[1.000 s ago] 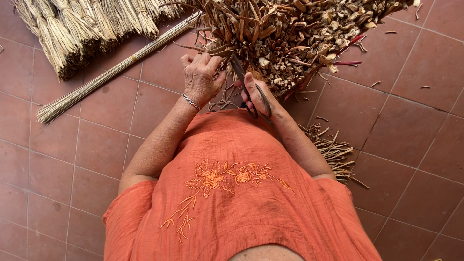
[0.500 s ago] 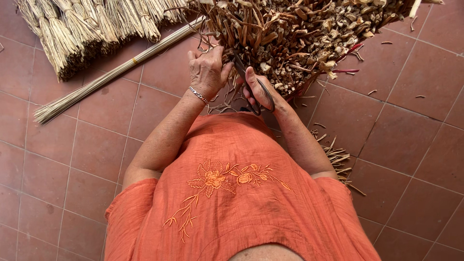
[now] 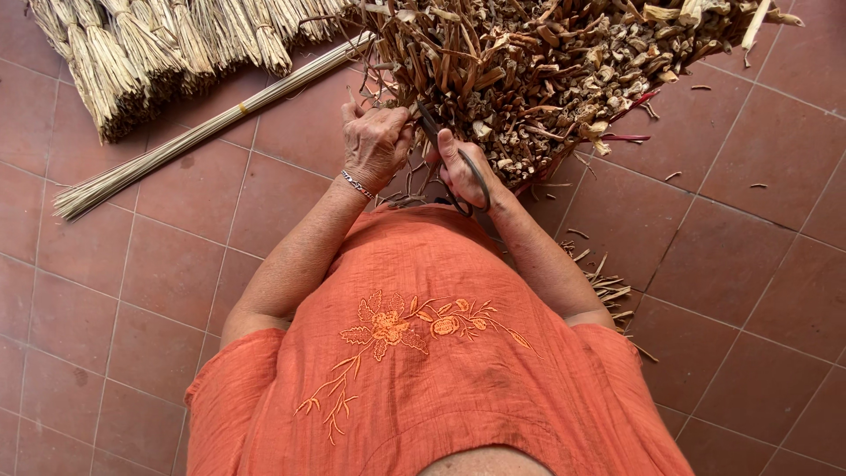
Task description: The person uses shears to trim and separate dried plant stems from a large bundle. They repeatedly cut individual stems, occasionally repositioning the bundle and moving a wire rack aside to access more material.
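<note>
A big heap of dry brown stalks (image 3: pixel 546 70) lies on the red tile floor in front of me. My left hand (image 3: pixel 374 141), with a silver bracelet at the wrist, grips stalks at the heap's near edge. My right hand (image 3: pixel 463 167) is closed around the handles of dark scissors (image 3: pixel 458 163), whose blades point up into the heap beside my left hand. Part of the blades is hidden among the stalks. My orange embroidered top fills the lower part of the view.
Bundles of pale straw (image 3: pixel 150 53) lie at the upper left. A long thin bundle of straight pale stems (image 3: pixel 203 128) runs diagonally across the tiles. Cut stalk pieces (image 3: pixel 608 286) lie by my right elbow, with scattered bits on the tiles at the right.
Both hands have moved up into the heap's edge. My left hand has closed on stalks, and the scissors in my right hand now reach in beside it.
</note>
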A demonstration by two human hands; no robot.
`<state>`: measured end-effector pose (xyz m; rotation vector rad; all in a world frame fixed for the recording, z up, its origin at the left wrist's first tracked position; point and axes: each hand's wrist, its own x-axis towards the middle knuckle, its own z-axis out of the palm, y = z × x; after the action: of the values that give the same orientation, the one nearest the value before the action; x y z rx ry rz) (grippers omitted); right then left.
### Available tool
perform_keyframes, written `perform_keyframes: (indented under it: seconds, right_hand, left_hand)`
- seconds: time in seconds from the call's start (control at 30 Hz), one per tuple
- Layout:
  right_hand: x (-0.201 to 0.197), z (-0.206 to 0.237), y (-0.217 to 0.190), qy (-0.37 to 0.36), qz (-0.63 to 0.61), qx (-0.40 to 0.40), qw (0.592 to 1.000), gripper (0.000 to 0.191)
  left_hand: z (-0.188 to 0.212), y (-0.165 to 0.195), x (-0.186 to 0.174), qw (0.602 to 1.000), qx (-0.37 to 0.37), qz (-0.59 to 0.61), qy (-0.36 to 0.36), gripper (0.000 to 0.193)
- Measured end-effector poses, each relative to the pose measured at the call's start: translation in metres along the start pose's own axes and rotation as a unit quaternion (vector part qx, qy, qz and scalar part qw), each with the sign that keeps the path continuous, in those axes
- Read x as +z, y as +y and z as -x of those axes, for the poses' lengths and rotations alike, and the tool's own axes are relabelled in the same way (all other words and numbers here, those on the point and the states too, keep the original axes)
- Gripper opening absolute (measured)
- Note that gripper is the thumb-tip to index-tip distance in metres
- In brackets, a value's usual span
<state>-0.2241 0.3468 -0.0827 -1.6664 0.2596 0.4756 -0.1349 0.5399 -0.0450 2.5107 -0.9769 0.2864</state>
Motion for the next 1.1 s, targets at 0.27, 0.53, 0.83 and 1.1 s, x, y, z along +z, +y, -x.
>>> perform_keyframes:
  seconds: [0.27, 0.53, 0.83, 1.1]
  right_hand:
    - [0.009, 0.006, 0.000, 0.020, 0.004, -0.052, 0.998, 0.089]
    - [-0.007, 0.002, -0.013, -0.075, -0.105, 0.019, 0.991, 0.096]
    - [-0.010, 0.012, -0.010, -0.085, -0.110, 0.028, 0.990, 0.095]
    - [0.014, 0.006, -0.007, 0.007, -0.051, -0.033, 0.998, 0.089]
  left_hand:
    - [0.002, -0.001, 0.000, 0.989, -0.104, 0.103, -0.015, 0.004]
    - [0.008, 0.005, 0.006, 0.977, -0.148, 0.155, 0.010, 0.005]
    - [0.010, 0.007, 0.010, 0.959, -0.182, 0.218, -0.005, 0.006]
    - [0.009, 0.002, 0.003, 0.967, -0.161, 0.197, -0.009, 0.006]
